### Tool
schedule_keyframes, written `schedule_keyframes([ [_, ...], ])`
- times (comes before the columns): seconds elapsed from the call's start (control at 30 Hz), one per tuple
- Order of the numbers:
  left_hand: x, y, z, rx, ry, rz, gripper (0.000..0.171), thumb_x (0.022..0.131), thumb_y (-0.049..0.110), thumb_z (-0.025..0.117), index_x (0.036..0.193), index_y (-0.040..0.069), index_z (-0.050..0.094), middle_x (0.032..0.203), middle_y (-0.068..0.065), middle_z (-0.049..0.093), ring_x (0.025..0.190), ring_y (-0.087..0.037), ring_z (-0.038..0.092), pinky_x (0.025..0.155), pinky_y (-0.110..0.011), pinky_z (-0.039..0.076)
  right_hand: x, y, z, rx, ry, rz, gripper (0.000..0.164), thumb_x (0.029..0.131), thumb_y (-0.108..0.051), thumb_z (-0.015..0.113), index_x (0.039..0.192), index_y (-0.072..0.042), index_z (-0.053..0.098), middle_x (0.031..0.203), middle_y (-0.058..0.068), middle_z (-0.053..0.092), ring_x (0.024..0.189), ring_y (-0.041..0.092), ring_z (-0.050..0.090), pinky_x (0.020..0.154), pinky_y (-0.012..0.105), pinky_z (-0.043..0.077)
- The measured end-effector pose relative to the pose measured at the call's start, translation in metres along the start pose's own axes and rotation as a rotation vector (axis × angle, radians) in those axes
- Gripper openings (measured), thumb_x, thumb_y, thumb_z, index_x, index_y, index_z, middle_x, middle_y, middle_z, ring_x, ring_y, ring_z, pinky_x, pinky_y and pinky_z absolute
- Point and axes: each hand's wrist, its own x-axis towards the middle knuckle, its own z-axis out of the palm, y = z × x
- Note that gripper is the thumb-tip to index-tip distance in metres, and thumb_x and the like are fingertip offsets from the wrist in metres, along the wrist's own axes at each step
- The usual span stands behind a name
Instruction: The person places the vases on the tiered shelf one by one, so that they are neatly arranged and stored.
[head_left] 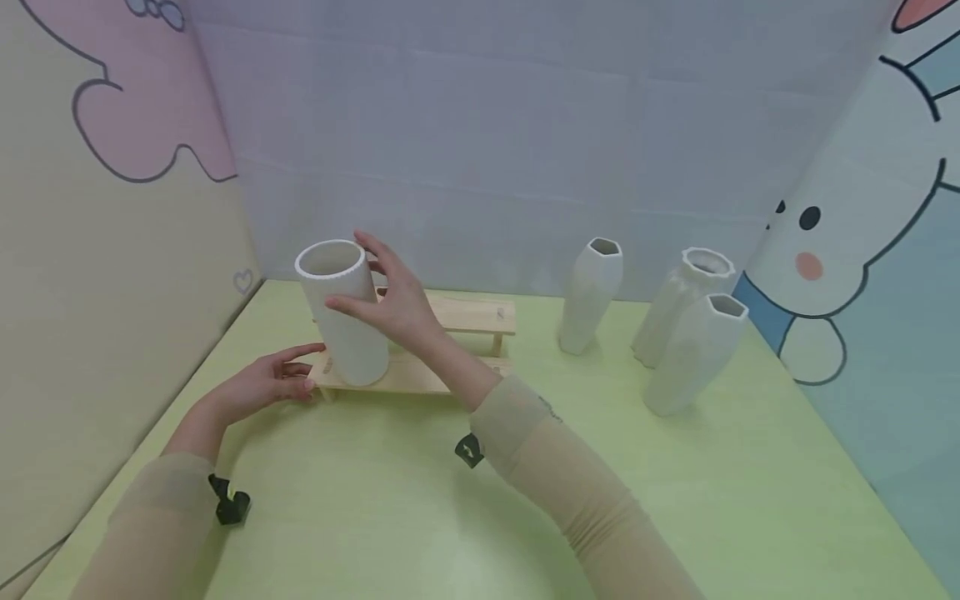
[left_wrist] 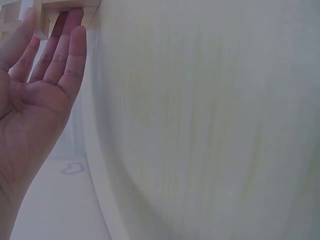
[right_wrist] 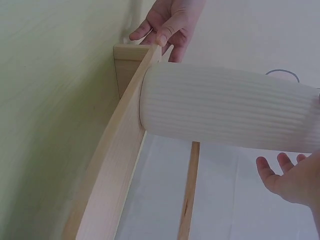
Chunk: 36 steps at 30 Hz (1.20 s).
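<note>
A tall white ribbed vase (head_left: 347, 321) stands upright at the left end of the lower board of a two-step wooden stand (head_left: 420, 377). My right hand (head_left: 397, 304) spreads around its upper part, thumb before the front and fingers near the rim's right side. In the right wrist view, several fingertips (right_wrist: 270, 172) show a gap from the ribbed wall; the thumb's contact cannot be told. My left hand (head_left: 258, 387) reaches to the stand's left end. Its thumb touches the board's end in the right wrist view, while its fairly straight fingers (left_wrist: 60, 60) lie about the wooden end.
On the right of the pale green table (head_left: 360, 500) stand a faceted white vase (head_left: 588, 300), a white vase with a scalloped rim (head_left: 678, 304) and another faceted white vase (head_left: 693, 358). Behind is a pale wall (head_left: 480, 150). Cartoon-printed panels flank the table.
</note>
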Motion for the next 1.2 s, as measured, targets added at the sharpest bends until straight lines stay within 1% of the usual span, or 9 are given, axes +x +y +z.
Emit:
schedule_keyframes([
  [0.1,0.000,0.001,0.000,-0.005,0.003,-0.010,0.074,0.089,0.027,0.065,0.150,0.021,0.023,0.137,-0.022,0.046,0.108,-0.021,0.061,0.089,-0.030,0.051,-0.003,0.000,-0.008,0.014,-0.004,0.005,0.085,0.076,-0.031,0.080,0.145,-0.033,0.031,0.143,-0.009,0.042,0.123,0.012,0.048,0.092,0.037,0.048],
  [0.23,-0.001,0.001,-0.001,0.010,0.006,-0.008,0.074,0.090,0.025,0.065,0.150,0.020,0.023,0.136,-0.024,0.047,0.106,-0.020,0.062,0.088,-0.028,0.050,-0.008,0.000,-0.020,0.011,-0.021,0.034,0.084,0.076,-0.033,0.079,0.144,-0.037,0.031,0.143,-0.011,0.040,0.125,0.011,0.046,0.097,0.036,0.046],
  [0.33,-0.002,0.000,-0.001,0.013,0.019,-0.010,0.073,0.090,0.024,0.065,0.150,0.020,0.025,0.135,-0.024,0.048,0.105,-0.018,0.062,0.087,-0.026,0.050,-0.011,-0.002,-0.032,-0.012,-0.028,0.043,0.083,0.076,-0.033,0.079,0.144,-0.035,0.032,0.144,-0.011,0.040,0.126,0.011,0.045,0.101,0.036,0.043],
  [0.47,-0.001,0.000,-0.001,-0.002,0.012,0.000,0.073,0.090,0.021,0.065,0.150,0.018,0.024,0.134,-0.025,0.047,0.103,-0.017,0.062,0.086,-0.027,0.051,-0.015,-0.005,-0.052,-0.034,-0.032,0.041,0.080,0.077,-0.032,0.079,0.144,-0.032,0.034,0.144,-0.012,0.040,0.128,0.010,0.043,0.104,0.035,0.040],
  [0.63,0.001,-0.002,0.000,-0.008,-0.001,0.015,0.073,0.090,0.019,0.064,0.150,0.017,0.023,0.133,-0.025,0.048,0.103,-0.018,0.063,0.085,-0.028,0.052,-0.024,-0.008,-0.078,-0.037,-0.015,0.047,0.076,0.077,-0.031,0.079,0.142,-0.032,0.038,0.141,-0.012,0.044,0.128,0.011,0.044,0.103,0.036,0.041],
  [0.73,0.001,-0.003,-0.001,-0.012,0.007,0.017,0.072,0.090,0.019,0.064,0.150,0.018,0.024,0.132,-0.021,0.050,0.102,-0.018,0.063,0.085,-0.028,0.052,-0.028,-0.008,-0.092,-0.052,-0.019,0.049,0.074,0.078,-0.032,0.078,0.141,-0.032,0.039,0.141,-0.011,0.044,0.128,0.010,0.044,0.102,0.036,0.042],
  [0.97,-0.001,-0.003,-0.001,-0.009,0.003,0.047,0.069,0.092,0.016,0.061,0.150,0.015,0.023,0.129,-0.019,0.051,0.103,-0.018,0.063,0.085,-0.030,0.053,-0.039,-0.011,-0.122,-0.062,-0.010,0.019,0.069,0.080,-0.031,0.076,0.140,-0.028,0.042,0.140,-0.013,0.045,0.128,0.010,0.045,0.103,0.038,0.041],
  [1.07,-0.002,-0.001,0.001,-0.017,0.007,0.036,0.070,0.092,0.018,0.063,0.150,0.016,0.024,0.131,-0.020,0.050,0.103,-0.016,0.063,0.085,-0.030,0.053,-0.046,-0.012,-0.135,-0.067,-0.002,0.011,0.068,0.080,-0.029,0.076,0.140,-0.027,0.043,0.140,-0.012,0.046,0.128,0.010,0.045,0.103,0.038,0.041],
  [1.2,-0.001,0.000,0.002,-0.017,0.002,0.021,0.071,0.091,0.022,0.063,0.150,0.018,0.023,0.135,-0.023,0.047,0.104,-0.018,0.062,0.086,-0.030,0.052,-0.058,-0.014,-0.155,-0.106,0.007,0.001,0.068,0.081,-0.025,0.076,0.140,-0.022,0.043,0.141,-0.008,0.046,0.128,0.012,0.045,0.104,0.038,0.040],
])
